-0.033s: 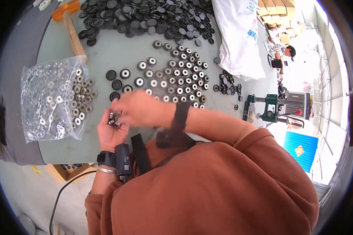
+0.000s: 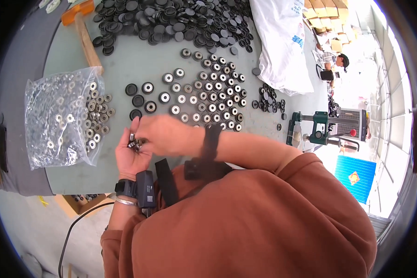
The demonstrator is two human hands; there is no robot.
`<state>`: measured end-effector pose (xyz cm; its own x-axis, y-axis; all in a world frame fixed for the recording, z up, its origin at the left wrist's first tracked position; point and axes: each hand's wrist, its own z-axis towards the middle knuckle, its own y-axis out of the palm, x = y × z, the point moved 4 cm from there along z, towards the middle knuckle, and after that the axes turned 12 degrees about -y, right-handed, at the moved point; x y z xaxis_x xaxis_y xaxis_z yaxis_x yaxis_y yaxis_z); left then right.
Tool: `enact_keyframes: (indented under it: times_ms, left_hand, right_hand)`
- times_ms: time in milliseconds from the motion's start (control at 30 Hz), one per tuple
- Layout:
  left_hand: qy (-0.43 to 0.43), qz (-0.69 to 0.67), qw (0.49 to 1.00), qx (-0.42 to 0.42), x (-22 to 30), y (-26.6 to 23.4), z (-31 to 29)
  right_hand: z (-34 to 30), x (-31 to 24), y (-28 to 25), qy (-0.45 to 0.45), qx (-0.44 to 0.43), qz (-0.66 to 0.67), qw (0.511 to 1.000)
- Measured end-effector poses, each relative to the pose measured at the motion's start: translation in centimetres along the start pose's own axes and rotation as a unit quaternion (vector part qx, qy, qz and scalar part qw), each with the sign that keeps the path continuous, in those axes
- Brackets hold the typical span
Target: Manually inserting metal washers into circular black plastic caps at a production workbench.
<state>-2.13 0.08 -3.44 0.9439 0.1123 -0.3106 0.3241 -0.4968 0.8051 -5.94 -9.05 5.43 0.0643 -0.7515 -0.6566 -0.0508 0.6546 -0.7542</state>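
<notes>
My left hand (image 2: 130,158) is cupped palm up near the table's front edge and holds several small metal bearings (image 2: 133,142). Over that palm my right hand (image 2: 164,134) reaches in from the right, slightly smeared by motion. Its fingers are curled together at the bearings; the fingertips and anything between them are hidden. Just beyond the hands stand black round caps with bearings seated in them (image 2: 150,106), the larger group (image 2: 216,85) spread to the right. A few black caps without bearings (image 2: 137,100) form a short column beyond my left hand.
A clear plastic bag of bearings (image 2: 55,120) lies at the left, with loose bearings (image 2: 96,116) spilling from its mouth. Behind it rests an orange-headed mallet (image 2: 85,41). A big heap of black caps (image 2: 171,21), a white sack (image 2: 282,46) and a green press (image 2: 319,127) stand farther off.
My right hand has shifted slightly toward me over the left palm, uncovering more of the capped bearings behind it. The left hand keeps its place.
</notes>
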Motion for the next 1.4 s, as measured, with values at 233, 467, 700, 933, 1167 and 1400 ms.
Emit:
enact_keyframes:
  times_ms: [233,467,700,933,1167,1400]
  left_hand:
    - [0.002,-0.012,0.997,-0.077,0.7,-1.3,0.3]
    - [0.038,-0.041,0.996,0.063,0.3,-1.8,-0.5]
    - [0.044,-0.052,0.996,0.062,0.3,-1.8,-0.7]
    - [0.033,-0.05,0.996,0.065,0.7,-1.7,-0.7]
    - [-0.002,0.035,0.999,-0.001,0.5,-2.0,-0.3]
    - [-0.021,0.119,0.992,0.024,-0.2,-1.4,-0.4]
  right_hand:
    - [-0.2,1.8,0.9,0.007,-0.017,0.022,1.0]
    - [2.0,5.2,1.0,0.034,0.082,-0.056,0.994]
    - [2.6,5.4,2.6,0.003,0.049,-0.113,0.992]
    - [3.1,5.7,1.8,0.024,0.046,-0.12,0.991]
    - [2.5,2.0,3.0,-0.081,-0.028,-0.016,0.996]
    - [1.5,2.3,2.7,-0.049,-0.107,0.021,0.993]
